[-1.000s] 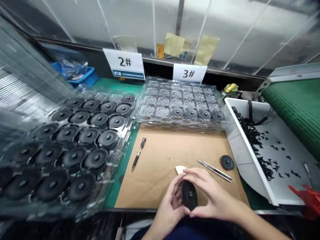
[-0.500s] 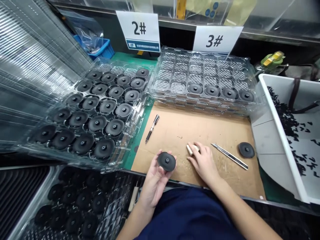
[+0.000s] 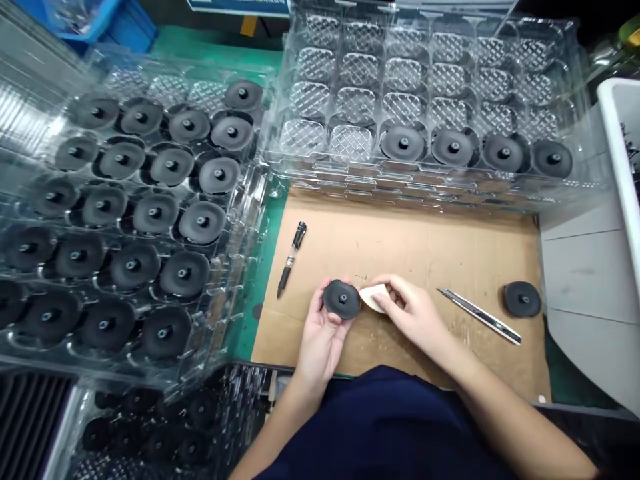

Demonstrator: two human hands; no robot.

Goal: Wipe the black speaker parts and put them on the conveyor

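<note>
Between the fingers and thumb of my left hand (image 3: 323,340) is a round black plastic part (image 3: 342,299), its small centre post facing up. My right hand (image 3: 407,310) pinches a white wedge-shaped pad (image 3: 374,297), whose tip meets or nearly meets the right edge of the part. Both hands are over a brown cardboard sheet (image 3: 400,247). A utility knife (image 3: 480,316) lies to the right of my right hand, and another black part (image 3: 521,299) rests beyond it. To the left of my hands lies a black pen (image 3: 291,260).
A clear tray (image 3: 260,200) at left holds rows of black parts. Stacked clear trays (image 3: 360,170) stand behind the cardboard, several parts in the front row. A white bin (image 3: 613,133) borders the right side; a blue basket (image 3: 135,27) sits far left.
My right hand has lifted the white pad off the cardboard and brought it left to the black part. My left hand still holds the part. The view has tilted down and closer.
</note>
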